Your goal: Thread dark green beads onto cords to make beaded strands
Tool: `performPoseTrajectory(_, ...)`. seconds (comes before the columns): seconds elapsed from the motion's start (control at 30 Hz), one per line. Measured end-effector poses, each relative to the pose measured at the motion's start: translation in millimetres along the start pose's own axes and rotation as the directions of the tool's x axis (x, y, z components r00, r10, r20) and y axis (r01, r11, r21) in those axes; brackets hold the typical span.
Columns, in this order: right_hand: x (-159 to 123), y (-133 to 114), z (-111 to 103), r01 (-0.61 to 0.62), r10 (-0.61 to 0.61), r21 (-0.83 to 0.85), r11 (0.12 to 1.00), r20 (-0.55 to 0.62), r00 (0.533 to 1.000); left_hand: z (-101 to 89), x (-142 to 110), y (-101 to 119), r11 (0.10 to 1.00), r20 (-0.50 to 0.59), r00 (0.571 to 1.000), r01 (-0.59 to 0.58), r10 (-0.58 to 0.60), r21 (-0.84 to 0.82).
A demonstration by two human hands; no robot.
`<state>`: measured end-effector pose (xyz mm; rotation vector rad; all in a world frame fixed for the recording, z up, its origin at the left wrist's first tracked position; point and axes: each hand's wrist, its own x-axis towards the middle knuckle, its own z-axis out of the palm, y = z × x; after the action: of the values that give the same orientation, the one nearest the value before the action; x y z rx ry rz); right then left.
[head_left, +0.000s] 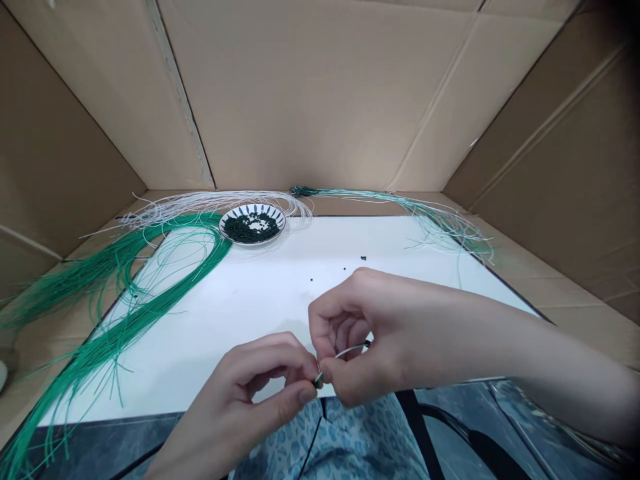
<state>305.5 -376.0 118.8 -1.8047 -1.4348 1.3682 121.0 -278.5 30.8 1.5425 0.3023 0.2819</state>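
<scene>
My left hand (245, 400) and my right hand (365, 340) meet low over the front edge of a white board (200, 313). Between them runs a short thin white cord (347, 353). A small dark bead (319, 381) sits on its near end, pinched by my left thumb and forefinger, with my right fingertips touching it. A second dark bead (368, 344) shows on the cord's far end, beside my right fingers. My right hand's fingers curl around the cord and hide part of it.
A patterned plate (253, 223) of dark green beads stands at the board's back edge. Long bundles of green cords (115, 320), white cords (215, 203) and pale teal cords (380, 197) lie around the board. Several loose beads (363, 258) dot it. Cardboard walls (320, 93) enclose the area.
</scene>
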Motion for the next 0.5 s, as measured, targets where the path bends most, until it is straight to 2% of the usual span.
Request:
performPoseTrajectory(0.07,-0.5,-0.1,0.6,-0.006,0.006,0.006,1.0,-0.008,1.0,-0.7,0.8,-1.6,1.0,-0.009,1.0,0.021,-0.021,-0.013)
performPoseTrajectory(0.17,-1.6,3.0,4.9,0.006,-0.004,0.026,1.0,-0.086,0.996,-1.3,2.7,-7.5,0.998,-0.03,0.999,0.024,-0.026,-0.066)
performPoseTrajectory(0.33,-2.8,13.8,14.9,0.117,-0.101,0.063,0.991,-0.212,0.972,0.1,8.4,-17.1,0.973,-0.047,0.998,0.034,-0.046,-0.23)
performPoseTrajectory(0.5,-0.3,20.8,18.5,0.122,-0.096,0.092,0.988,-0.247,0.964,1.3,11.3,-19.5,0.954,-0.03,0.997,0.063,-0.075,-0.292)
